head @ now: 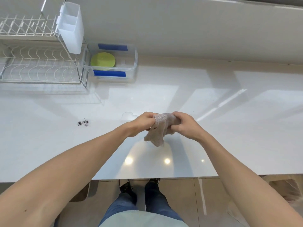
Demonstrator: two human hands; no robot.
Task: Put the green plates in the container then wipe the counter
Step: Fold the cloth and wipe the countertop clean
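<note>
Fingers (148, 117) of left hand (142, 122) curled, pinching one end of cloth (159, 128); right hand (183, 124) closed on other end. Cloth bunched between both hands, loose part hanging down, held above counter (229, 128). Green plates (103, 61) lie stacked in clear container (131, 69), far left, beside dish rack (39, 66). Dark crumbs (83, 123) on counter left of hands; small puddle (128, 116) just beside left hand.

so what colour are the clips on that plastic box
Blue clips on the clear box, head view.
</note>
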